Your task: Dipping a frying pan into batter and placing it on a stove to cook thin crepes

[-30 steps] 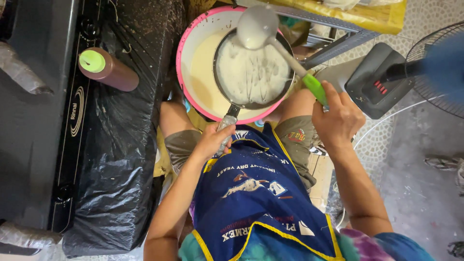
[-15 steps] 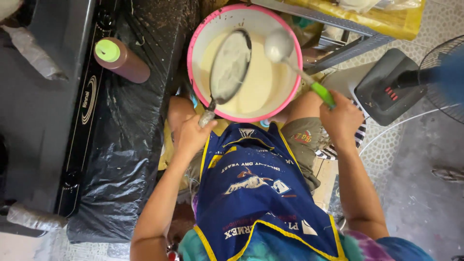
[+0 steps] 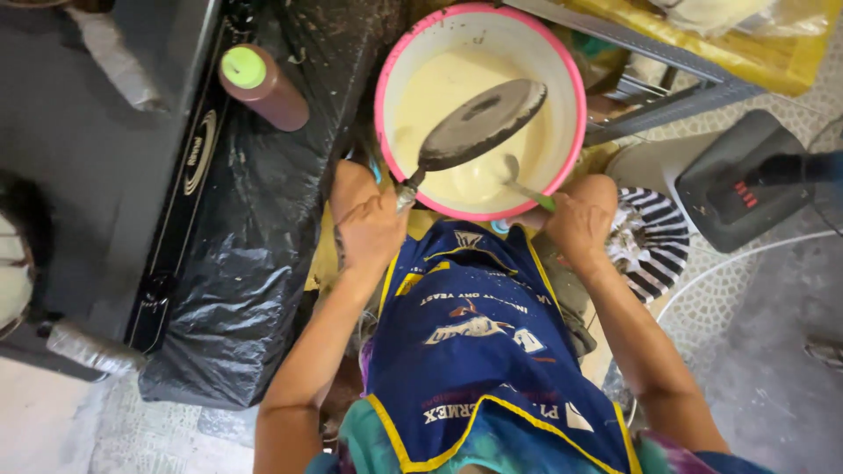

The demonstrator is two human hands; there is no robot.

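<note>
A black plastic sheet (image 3: 255,254) covers the ground at the left, beside a dark stove top (image 3: 114,149). On the sheet lies 1 brown squeeze bottle (image 3: 263,86) with a green cap, well apart from the hands.

A round basin (image 3: 572,105) with a pink rim sits between the person's knees, just above the blue apron (image 3: 474,351). It holds pale cream batter (image 3: 439,96), which covers the bottom.

A dark round pan (image 3: 481,123) is tilted over the basin, its underside facing up and its lower edge near the batter. The left hand (image 3: 373,233) is closed tight around the pan's handle just outside the basin's rim.

The right hand (image 3: 580,224) is curled shut on the green handle of a ladle (image 3: 518,180); the ladle's bowl dips into the batter near the basin's near wall.

A striped cloth (image 3: 654,241) lies just beside the right hand.
</note>
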